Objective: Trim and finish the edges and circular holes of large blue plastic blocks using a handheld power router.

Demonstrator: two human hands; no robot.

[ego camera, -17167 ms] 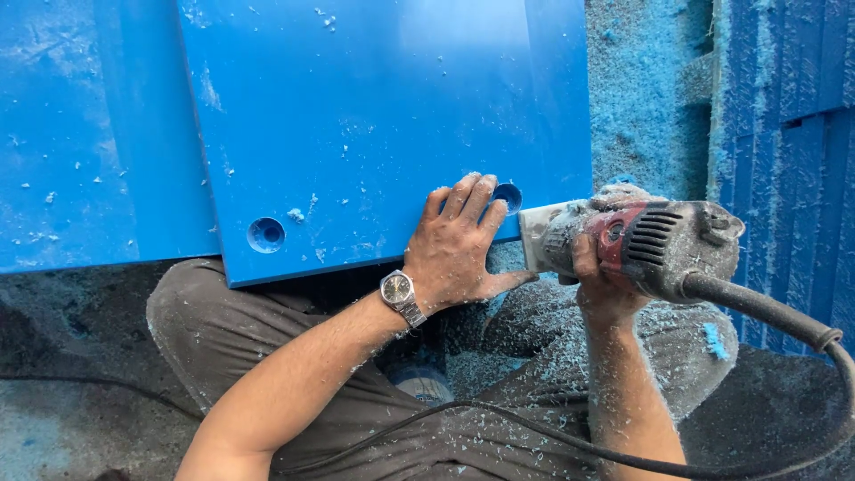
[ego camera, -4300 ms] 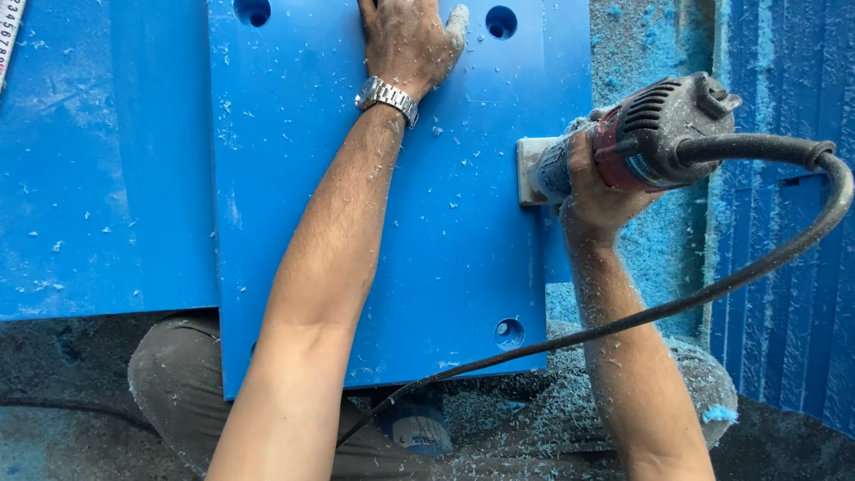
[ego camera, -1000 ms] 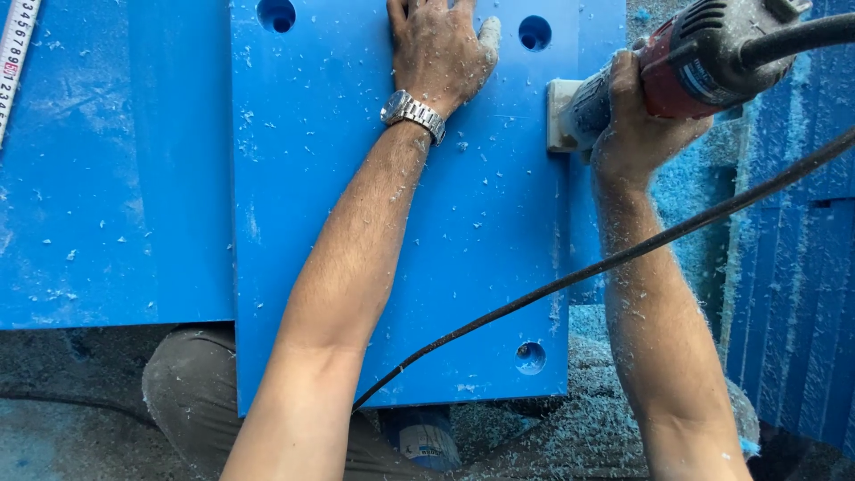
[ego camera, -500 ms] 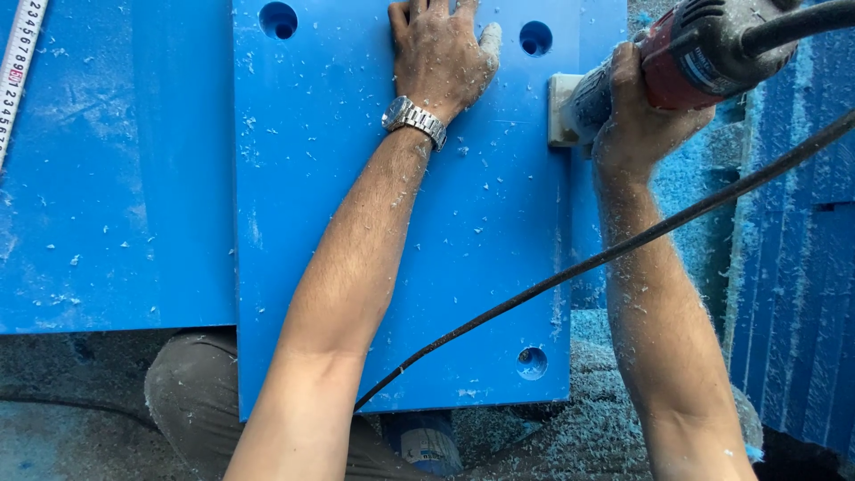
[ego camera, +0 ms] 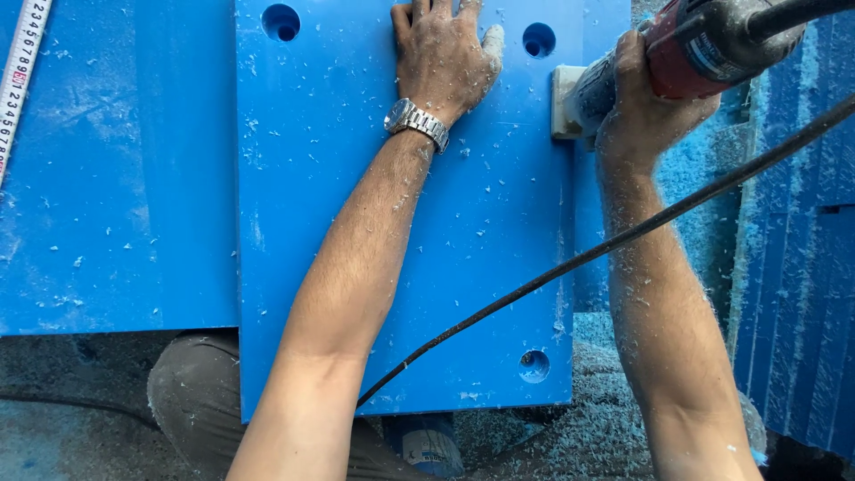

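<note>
- Far left: tape measure (ego camera: 20, 80) lying on a larger blue sheet (ego camera: 116, 196), well apart from both hands.
- Centre: blue panel (ego camera: 338, 223) with drilled corner holes, long axis running away from the body.
- Left hand (ego camera: 443, 55) flat on the panel's far end, fingers spread, gripping nothing; wristwatch (ego camera: 416, 121) on the wrist.
- Right: right hand (ego camera: 643, 98) wrapped tight around the red power router (ego camera: 704, 44), white base (ego camera: 563, 100) touching the panel's right edge, beside the left hand.
- Black cord (ego camera: 623, 236) trailing diagonally across the panel.
</note>
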